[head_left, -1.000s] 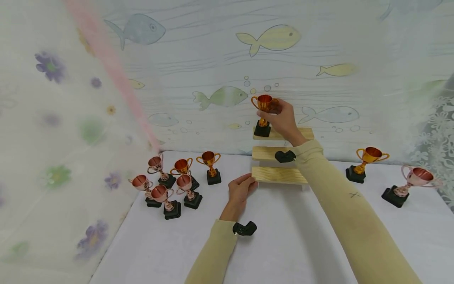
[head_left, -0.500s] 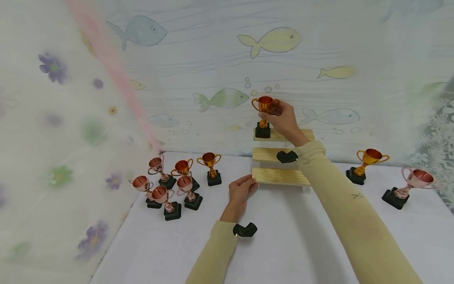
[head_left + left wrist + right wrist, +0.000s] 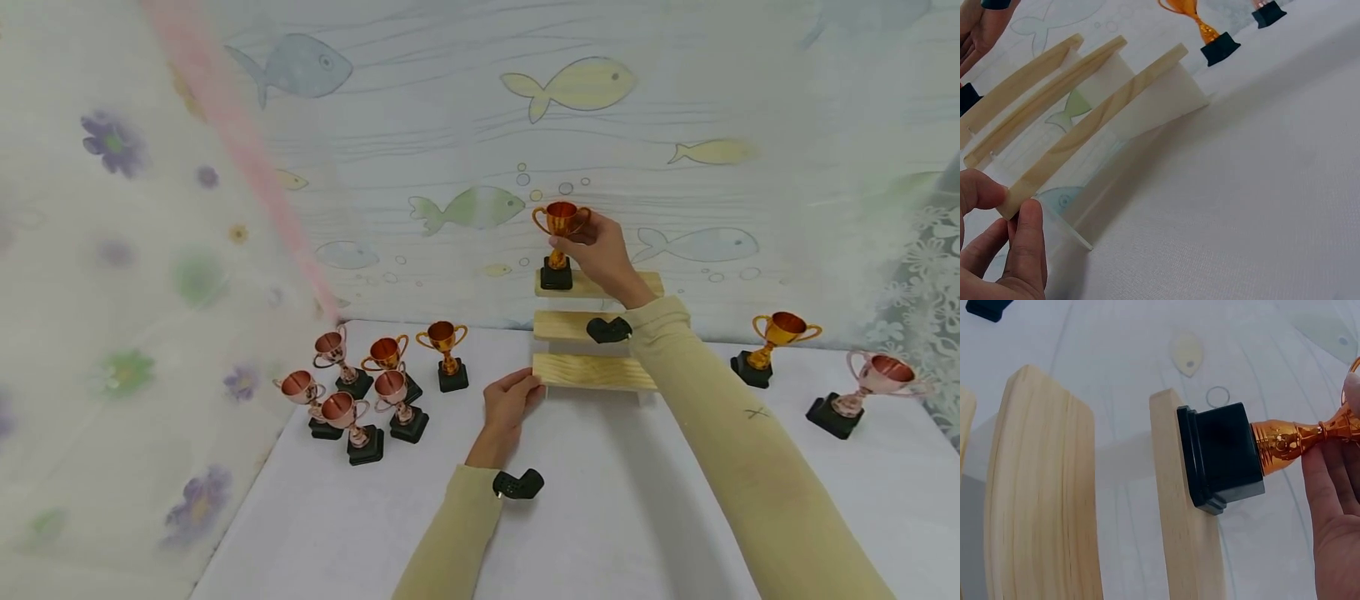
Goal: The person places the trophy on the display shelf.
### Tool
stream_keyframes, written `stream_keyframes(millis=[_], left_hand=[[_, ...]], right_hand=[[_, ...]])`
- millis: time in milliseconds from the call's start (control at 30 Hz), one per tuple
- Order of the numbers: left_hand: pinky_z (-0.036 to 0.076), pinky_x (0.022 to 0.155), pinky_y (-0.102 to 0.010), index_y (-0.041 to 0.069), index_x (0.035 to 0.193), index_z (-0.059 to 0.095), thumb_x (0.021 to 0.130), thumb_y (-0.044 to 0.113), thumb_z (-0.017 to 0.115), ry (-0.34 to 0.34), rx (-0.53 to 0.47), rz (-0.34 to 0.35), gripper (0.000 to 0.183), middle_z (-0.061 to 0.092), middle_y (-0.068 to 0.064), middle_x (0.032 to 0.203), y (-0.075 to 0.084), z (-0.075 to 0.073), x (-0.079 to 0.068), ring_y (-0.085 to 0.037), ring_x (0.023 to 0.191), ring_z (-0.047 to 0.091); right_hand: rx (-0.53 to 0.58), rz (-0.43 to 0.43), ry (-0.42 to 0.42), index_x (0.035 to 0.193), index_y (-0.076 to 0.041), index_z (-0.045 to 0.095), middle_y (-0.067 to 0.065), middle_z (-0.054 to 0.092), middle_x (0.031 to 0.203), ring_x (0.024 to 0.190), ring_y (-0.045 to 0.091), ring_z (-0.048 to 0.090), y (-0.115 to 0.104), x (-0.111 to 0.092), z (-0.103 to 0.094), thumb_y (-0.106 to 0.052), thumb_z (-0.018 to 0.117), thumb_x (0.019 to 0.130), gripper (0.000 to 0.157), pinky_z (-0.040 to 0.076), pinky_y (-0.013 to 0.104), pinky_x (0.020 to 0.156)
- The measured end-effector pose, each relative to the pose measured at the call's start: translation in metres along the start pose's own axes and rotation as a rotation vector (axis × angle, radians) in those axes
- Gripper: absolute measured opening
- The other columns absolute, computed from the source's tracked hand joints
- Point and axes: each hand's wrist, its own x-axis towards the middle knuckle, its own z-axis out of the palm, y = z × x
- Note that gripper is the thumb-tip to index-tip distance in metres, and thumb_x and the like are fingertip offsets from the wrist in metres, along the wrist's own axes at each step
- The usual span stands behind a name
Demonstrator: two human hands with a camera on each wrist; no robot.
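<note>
My right hand (image 3: pixel 603 257) pinches a gold trophy cup (image 3: pixel 560 218) by its stem and bowl, fingers behind and thumb in front. In the right wrist view the trophy's black base (image 3: pixel 1222 453) sits on the top board (image 3: pixel 1175 487) near its end. That board belongs to a three-step wooden shelf (image 3: pixel 592 372). Low at the shelf's left end, my left hand (image 3: pixel 506 417) grips the corner of the bottom board; in the left wrist view the thumb (image 3: pixel 982 190) and fingers pinch this board (image 3: pixel 1094 125) from both sides.
Left of the shelf stand gold trophies (image 3: pixel 442 337) and several rose-coloured trophies (image 3: pixel 341 412) on the white table (image 3: pixel 337 533). To the right are another gold trophy (image 3: pixel 780 329) and a rose-coloured one (image 3: pixel 885 375). A fish-patterned curtain (image 3: pixel 450 150) hangs close behind the shelf.
The trophy's base has straightened slightly and shifted a little to the right on the top board, with my right hand still holding it. My left hand keeps its grip in place.
</note>
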Motion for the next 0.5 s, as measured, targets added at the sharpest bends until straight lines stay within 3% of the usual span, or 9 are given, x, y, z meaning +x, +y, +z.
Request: stream_keyframes(millis=[267,500], left_hand=[[0.062,0.084,-0.028,-0.007,0.119,0.07,0.089,-0.003,0.07,0.005,0.006,0.002,0.03,0.071,-0.02,0.113,-0.001,0.001,0.0,-0.015,0.087,0.072],[0.061,0.086,-0.028,-0.006,0.12,0.07,0.09,-0.001,0.071,0.001,0.008,-0.013,0.03,0.071,-0.02,0.116,-0.001,0.0,0.001,-0.015,0.089,0.072]], right_hand=[[0.008,-0.009,-0.017,0.127,0.001,0.058,0.019,0.063,0.129,0.118,0.026,0.064,-0.001,-0.002,-0.001,-0.01,0.071,0.096,0.036,0.055,0.02,0.093],[0.002,0.024,-0.018,0.138,-0.002,0.056,0.019,0.061,0.135,0.124,0.029,0.061,0.0,-0.012,-0.01,-0.012,0.072,0.095,0.047,0.054,0.029,0.101]])
